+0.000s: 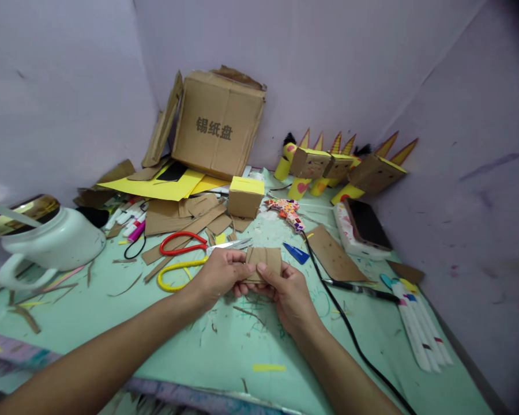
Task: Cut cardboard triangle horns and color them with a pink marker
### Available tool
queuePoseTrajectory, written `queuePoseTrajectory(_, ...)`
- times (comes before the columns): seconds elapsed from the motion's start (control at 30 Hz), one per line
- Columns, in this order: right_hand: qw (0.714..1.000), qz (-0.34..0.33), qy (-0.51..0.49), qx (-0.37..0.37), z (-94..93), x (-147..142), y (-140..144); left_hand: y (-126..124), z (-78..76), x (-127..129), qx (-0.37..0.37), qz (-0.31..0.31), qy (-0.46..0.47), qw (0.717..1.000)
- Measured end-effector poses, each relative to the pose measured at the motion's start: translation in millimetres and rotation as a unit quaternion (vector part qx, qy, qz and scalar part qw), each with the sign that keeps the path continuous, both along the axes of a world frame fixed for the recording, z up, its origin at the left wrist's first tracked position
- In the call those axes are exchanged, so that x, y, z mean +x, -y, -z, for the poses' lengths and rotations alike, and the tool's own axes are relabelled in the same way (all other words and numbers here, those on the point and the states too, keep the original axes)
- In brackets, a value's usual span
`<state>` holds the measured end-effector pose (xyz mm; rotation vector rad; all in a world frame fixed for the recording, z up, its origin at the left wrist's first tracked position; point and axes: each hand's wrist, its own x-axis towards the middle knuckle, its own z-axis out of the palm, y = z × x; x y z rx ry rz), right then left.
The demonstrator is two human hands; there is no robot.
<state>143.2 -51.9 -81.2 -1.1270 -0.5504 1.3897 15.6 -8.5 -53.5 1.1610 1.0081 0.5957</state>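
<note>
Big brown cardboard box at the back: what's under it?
The big brown cardboard box rests on yellow paper sheets and a black sheet. How far they run underneath is covered.

— What do you see around you?
— You sit in a corner: pale lilac walls (350, 63) meet behind a mint-green table (225, 351), creased and marked on your right. Soft, even light falls over everything.

Cardboard piece (264, 263) between both hands
</note>
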Motion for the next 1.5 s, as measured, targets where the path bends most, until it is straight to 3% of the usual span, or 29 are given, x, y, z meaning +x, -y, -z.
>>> queuePoseTrajectory(0.2, 1.000, -0.024, -0.009, -0.017, -1.7, 1.4, 0.1, -0.1, -1.6, 0.2, -0.003, 0.002, -0.006, 1.000)
queuePoseTrajectory(1.2, 1.000, -0.003, 0.026, -0.003, -0.3, 1.2, 2.0, 3.3, -0.5, -0.4, 0.035, 0.009, -0.015, 0.999)
queuePoseTrajectory(1.5, 0.999, -0.010, 0.026, 0.020, 0.6, 2.0, 4.4, 7.9, -8.4, 2.8, 0.060, -0.006, -0.028, 0.998)
